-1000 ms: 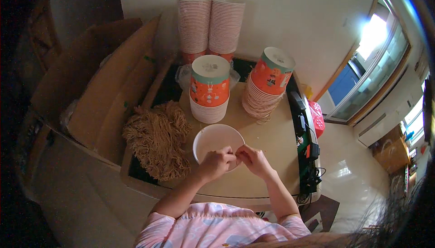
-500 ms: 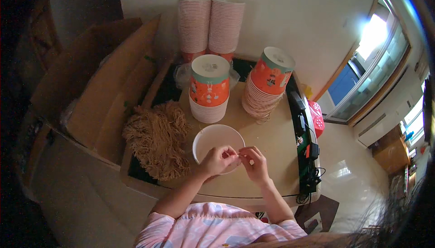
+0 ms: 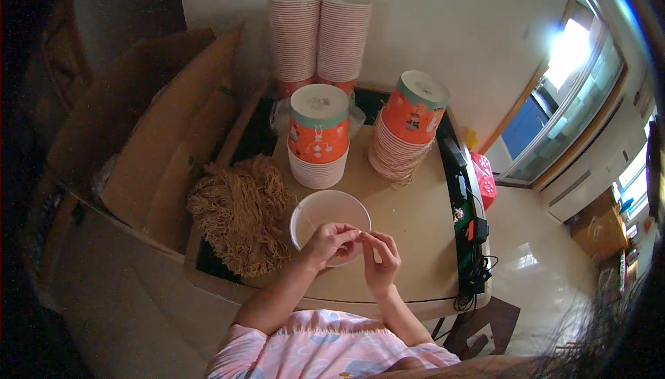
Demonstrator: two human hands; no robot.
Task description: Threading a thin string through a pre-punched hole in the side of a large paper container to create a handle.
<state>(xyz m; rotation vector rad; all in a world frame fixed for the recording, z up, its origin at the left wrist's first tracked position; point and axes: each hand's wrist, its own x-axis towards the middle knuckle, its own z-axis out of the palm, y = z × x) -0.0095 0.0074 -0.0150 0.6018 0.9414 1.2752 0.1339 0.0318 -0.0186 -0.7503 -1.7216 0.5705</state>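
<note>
Right hand (image 3: pixel 382 258) now lower, left hand (image 3: pixel 328 243) over 1 upright tub (image 3: pixel 334 208)

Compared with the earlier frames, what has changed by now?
The right hand has drawn slightly left and toward the body, its forearm swinging inward. The left hand stays at the near side of the white bowl. Any change in what either grip holds is too small to tell. The bowl, tan string bundle and stacked tubs stayed put.

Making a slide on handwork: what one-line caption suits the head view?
Left hand and right hand close together at a white tub, brown string to the left, stacked tubs behind.
</note>
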